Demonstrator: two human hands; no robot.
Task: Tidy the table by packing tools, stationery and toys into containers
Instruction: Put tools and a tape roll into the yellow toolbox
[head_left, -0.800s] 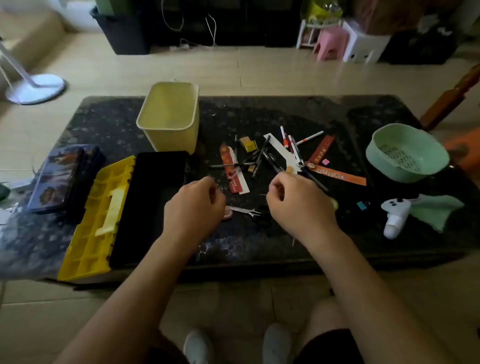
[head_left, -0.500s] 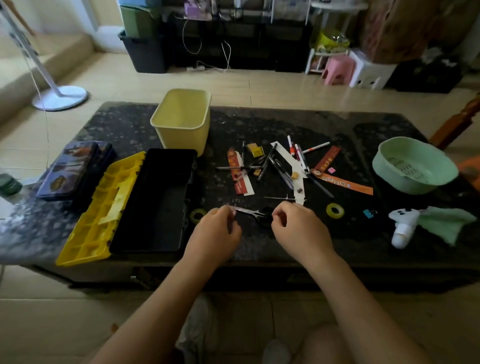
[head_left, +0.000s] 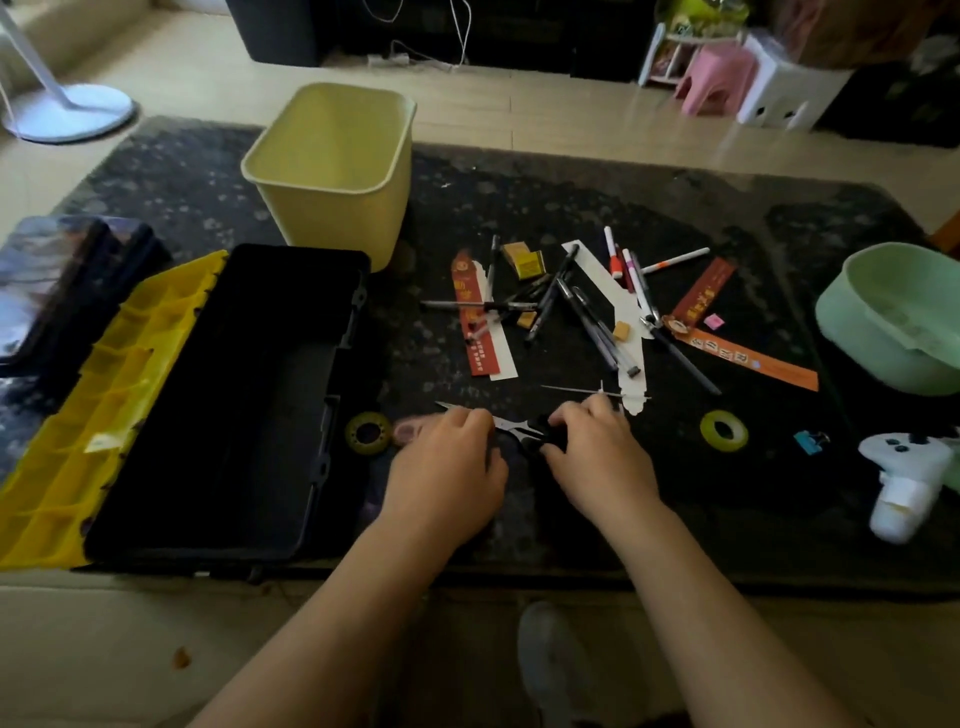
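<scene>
- Two hands sit on small black-handled steel scissors (head_left: 511, 427), tips leftward, at the bench (head_left: 571, 208)'s front edge.
- Right hand (head_left: 597, 457) pinches the handles; left hand (head_left: 447, 467)'s curled fingers cover the blades, grip unclear.
- Open black plastic toolbox (head_left: 234, 395) lies leftward, nearer that left hand.

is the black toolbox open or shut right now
Open: the toolbox has its yellow lid folded back flat to the left, its dark inside exposed.
</scene>
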